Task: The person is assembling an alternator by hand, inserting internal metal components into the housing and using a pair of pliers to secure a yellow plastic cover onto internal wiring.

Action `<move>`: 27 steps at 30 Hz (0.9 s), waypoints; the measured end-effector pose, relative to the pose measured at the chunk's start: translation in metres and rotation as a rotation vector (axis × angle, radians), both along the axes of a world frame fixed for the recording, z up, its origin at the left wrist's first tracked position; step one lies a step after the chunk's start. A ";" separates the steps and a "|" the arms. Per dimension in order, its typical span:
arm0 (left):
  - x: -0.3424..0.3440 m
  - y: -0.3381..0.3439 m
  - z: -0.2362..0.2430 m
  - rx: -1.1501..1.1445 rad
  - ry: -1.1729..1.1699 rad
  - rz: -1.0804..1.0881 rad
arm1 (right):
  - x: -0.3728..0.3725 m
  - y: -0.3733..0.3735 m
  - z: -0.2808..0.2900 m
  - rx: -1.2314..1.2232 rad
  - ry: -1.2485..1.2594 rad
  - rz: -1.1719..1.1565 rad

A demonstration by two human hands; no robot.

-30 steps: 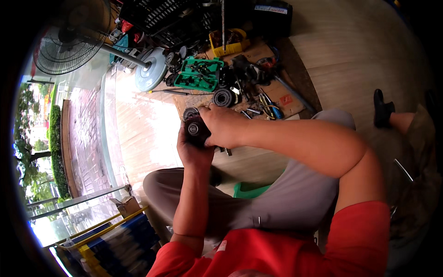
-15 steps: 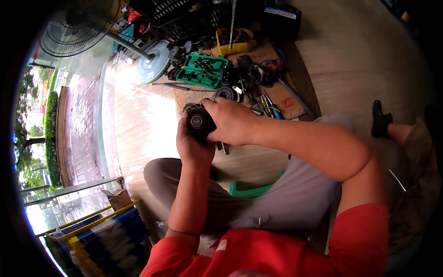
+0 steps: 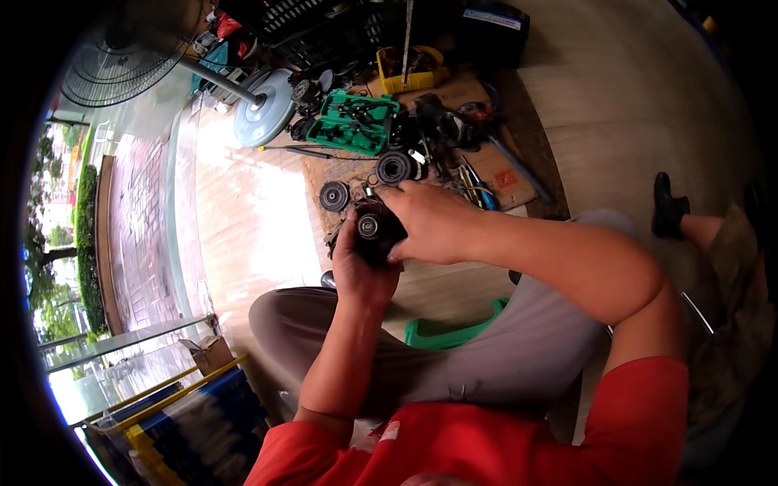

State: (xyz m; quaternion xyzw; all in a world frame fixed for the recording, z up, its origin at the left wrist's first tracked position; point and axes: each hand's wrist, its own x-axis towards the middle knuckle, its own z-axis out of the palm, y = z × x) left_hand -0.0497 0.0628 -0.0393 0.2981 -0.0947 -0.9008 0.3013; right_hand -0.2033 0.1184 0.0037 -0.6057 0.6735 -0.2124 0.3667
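As it seems, left hand (image 3: 361, 275) cradles dark part (image 3: 374, 236); right (image 3: 438, 223) grips.

Pale wood-look floor (image 3: 275, 223): daylight glare, left of the left grip (image 3: 365, 278)
Black slatted plastic crate (image 3: 320, 47): deep shadow, beyond that grip
Distortion: edges bow, blackening far around that grip

The left hand (image 3: 364, 271) holds a dark part (image 3: 384, 241) with a ringed, round end; the right hand (image 3: 433, 223) grips its right side. Beyond, on and around cardboard (image 3: 517, 189), lie a dark disc (image 3: 334, 196), a black ring (image 3: 382, 168), an open green tool case (image 3: 322, 134) and a yellow bin (image 3: 420, 83).
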 end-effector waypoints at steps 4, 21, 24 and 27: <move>0.005 -0.001 -0.009 -0.069 -0.031 -0.008 | 0.002 -0.004 -0.002 0.027 0.005 0.023; 0.009 -0.008 -0.005 -0.041 -0.016 0.071 | -0.018 -0.013 0.003 -0.142 0.091 0.273; 0.005 -0.008 -0.001 -0.035 -0.045 0.083 | -0.021 -0.013 0.007 -0.118 0.083 0.265; 0.002 -0.006 0.008 -0.040 -0.047 0.072 | -0.024 -0.012 0.009 -0.125 0.077 0.258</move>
